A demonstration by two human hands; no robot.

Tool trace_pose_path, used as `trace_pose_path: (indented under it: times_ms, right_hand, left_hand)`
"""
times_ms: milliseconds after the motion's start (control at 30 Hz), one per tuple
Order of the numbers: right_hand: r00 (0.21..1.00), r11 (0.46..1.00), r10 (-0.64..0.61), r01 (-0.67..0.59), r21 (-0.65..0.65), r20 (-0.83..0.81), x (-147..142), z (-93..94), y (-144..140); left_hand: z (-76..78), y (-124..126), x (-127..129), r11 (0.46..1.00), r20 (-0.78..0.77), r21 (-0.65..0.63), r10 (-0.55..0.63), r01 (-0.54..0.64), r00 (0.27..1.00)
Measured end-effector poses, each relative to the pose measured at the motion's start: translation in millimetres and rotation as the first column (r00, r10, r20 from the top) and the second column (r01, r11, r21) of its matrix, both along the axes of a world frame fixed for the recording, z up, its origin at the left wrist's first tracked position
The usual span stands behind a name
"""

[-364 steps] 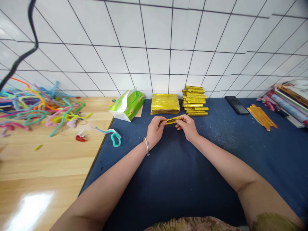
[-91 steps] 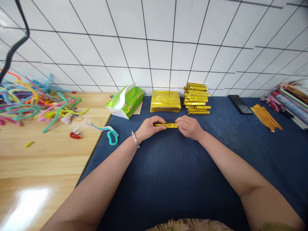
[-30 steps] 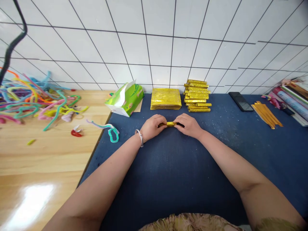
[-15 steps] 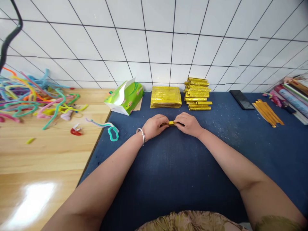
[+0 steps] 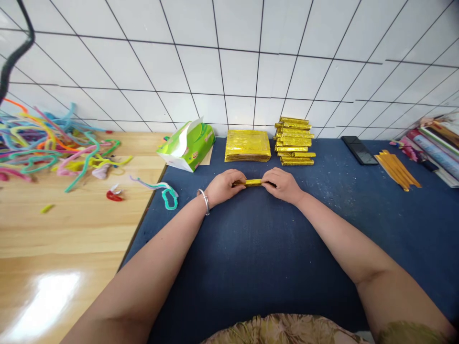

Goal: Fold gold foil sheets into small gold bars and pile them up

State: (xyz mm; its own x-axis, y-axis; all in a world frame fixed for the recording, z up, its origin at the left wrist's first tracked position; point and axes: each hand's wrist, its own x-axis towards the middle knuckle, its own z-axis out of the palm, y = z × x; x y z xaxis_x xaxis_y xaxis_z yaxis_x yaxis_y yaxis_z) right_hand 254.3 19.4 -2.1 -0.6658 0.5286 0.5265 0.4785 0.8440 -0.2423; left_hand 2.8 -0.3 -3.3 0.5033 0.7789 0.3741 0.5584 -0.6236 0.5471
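A narrow folded strip of gold foil paper (image 5: 254, 182) lies crosswise between my hands, low over the dark blue tabletop. Its left end is pinched by my left hand (image 5: 226, 187), which has a silver bangle at the wrist. My right hand (image 5: 283, 185) pinches the other end, fingers curled over it. Both ends are partly hidden by the fingers. Just beyond my hands sits a flat stack of gold foil paper (image 5: 248, 145). To its right is a pile of gold folded strips (image 5: 294, 141), laid on top of one another.
A green tissue box (image 5: 188, 145) stands at the back left. Colourful pipe cleaners (image 5: 46, 143) heap on the wooden table, and a twisted one (image 5: 169, 197) lies nearer. Rightward are a black phone (image 5: 359, 150), flat orange-gold strips (image 5: 397, 169) and books (image 5: 439, 153) by the tiled wall.
My left hand has slid left along the gold strip, so more of it shows between my hands. The right hand stays nearly in place, still pinching its end.
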Motion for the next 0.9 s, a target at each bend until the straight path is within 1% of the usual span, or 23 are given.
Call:
trace_pose_path:
  times_ms: [167, 267, 367, 533, 700, 900]
  right_hand:
    - [0.997, 0.997, -0.077, 0.077, -0.015, -0.03, 2.8, -1.6, 3.8]
    - [0.995, 0.995, -0.099, 0.098, -0.024, -0.032, 3.7, -3.0, 5.4]
    - [0.993, 0.993, -0.114, 0.113, -0.033, -0.036, 4.1, -4.1, 6.1]
    - [0.992, 0.992, -0.119, 0.117, -0.048, -0.036, 3.7, -4.8, 6.8]
    - [0.996, 0.994, -0.09, 0.089, -0.07, -0.002, 3.3, -2.8, 6.7]
    - [0.997, 0.994, -0.071, 0.073, -0.083, 0.018, 4.7, -3.9, 8.1]
  left_hand:
    - [-0.3, 5.3, -15.1, 0.996, 0.012, -0.045, 0.076, -0.075, 0.997]
    - [-1.1, 6.2, -17.4, 0.991, 0.026, -0.065, 0.119, -0.117, 0.993]
    - [-2.6, 6.9, -17.7, 0.988, 0.042, -0.075, 0.137, -0.134, 0.99]
    - [-5.5, 9.0, -18.9, 0.988, 0.05, -0.067, 0.144, -0.141, 0.988]
    - [-5.0, 9.8, -19.8, 0.989, 0.027, -0.047, 0.144, -0.142, 0.989]
    - [-5.2, 10.4, -20.9, 0.992, 0.036, -0.04, 0.121, -0.12, 0.992]
